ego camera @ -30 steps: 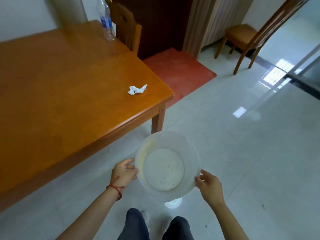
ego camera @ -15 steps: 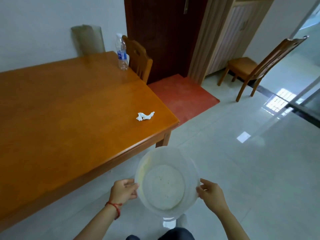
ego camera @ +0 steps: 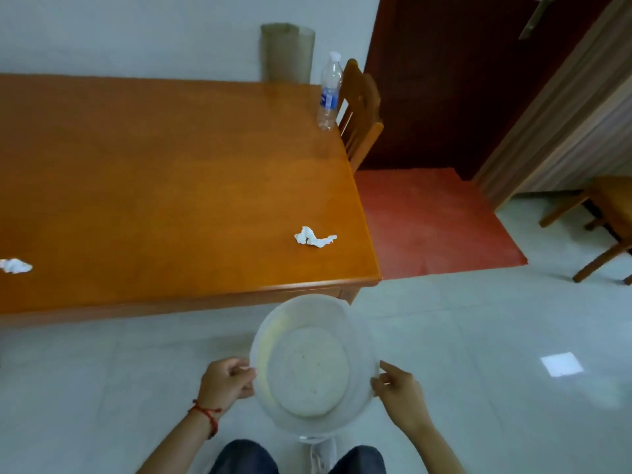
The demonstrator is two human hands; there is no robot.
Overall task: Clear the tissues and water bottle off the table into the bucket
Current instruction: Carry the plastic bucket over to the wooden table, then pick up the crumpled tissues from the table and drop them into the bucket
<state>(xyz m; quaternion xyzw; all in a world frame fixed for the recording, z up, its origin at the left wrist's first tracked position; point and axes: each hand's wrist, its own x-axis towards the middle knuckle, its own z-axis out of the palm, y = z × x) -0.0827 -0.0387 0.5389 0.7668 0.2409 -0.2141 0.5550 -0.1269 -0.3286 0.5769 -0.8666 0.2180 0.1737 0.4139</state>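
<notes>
Translucent white plastic forms the round bucket [ego camera: 309, 367], which is held above the pale tiled floor just off the near right corner of the orange-brown wooden tabletop [ego camera: 164, 186]. The left hand [ego camera: 227, 378] is closed on the bucket's left rim and the right hand [ego camera: 398, 393] is closed on its right rim. The bucket's interior shows only its bare bottom, so no item has been deposited and the task appears to be at its start. Three items remain on the tabletop: a crumpled white tissue [ego camera: 314, 237] near the near right corner, a second crumpled white tissue [ego camera: 15, 265] near the near edge at the far left, partly cut off by the view, and a clear plastic water bottle with a blue label [ego camera: 329, 92] standing upright at the far right corner, beside a wooden chair [ego camera: 360, 111]. All three collections are outstanding. Because both hands are occupied, one hand will probably need to release the rim, or the bucket will need to be set down, before any item can be picked up.
</notes>
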